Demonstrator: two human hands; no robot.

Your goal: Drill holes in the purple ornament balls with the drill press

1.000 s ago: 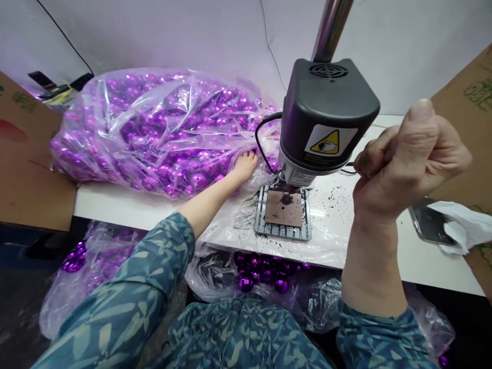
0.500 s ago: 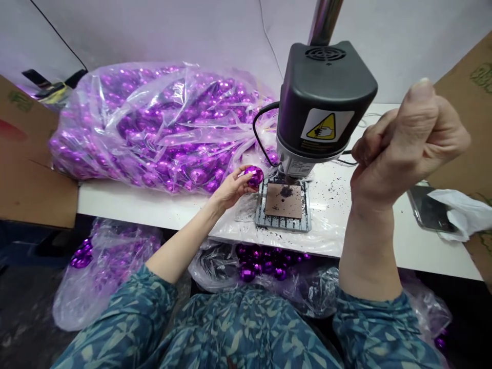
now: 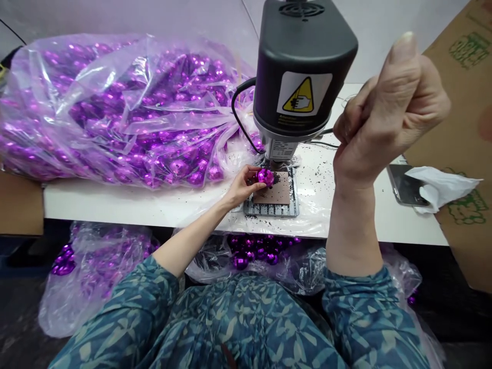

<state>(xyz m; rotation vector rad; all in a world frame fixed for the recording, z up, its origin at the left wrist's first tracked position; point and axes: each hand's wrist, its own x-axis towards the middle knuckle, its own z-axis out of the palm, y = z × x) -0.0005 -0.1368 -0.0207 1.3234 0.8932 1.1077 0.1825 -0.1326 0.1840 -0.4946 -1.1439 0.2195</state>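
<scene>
Pinched between the thumb and fingers of my left hand [image 3: 246, 185] is a shiny purple mirror ball [image 3: 265, 177]. The ball is over the brown board [image 3: 279, 195] on the slotted metal base [image 3: 269, 210], just below the lower end of a black bench drill [image 3: 305, 66]. The drill's tip is hidden by its body. My right hand [image 3: 392, 107] is closed in a fist, raised at the right side of the drill. Whatever it grips there is hidden behind the fingers.
A big clear bag [image 3: 115, 113] full of purple balls lies on the white table [image 3: 115, 205], left of the drill. Below the table edge, more balls [image 3: 255, 251] sit in open plastic. A phone [image 3: 407, 184], crumpled tissue [image 3: 442, 187] and cardboard box [image 3: 461, 102] are at right. Dark shavings surround the base.
My left hand has brought the ball rightward from beside the base to over the board. The right hand stays closed beside the drill. The whole view has shifted a little.
</scene>
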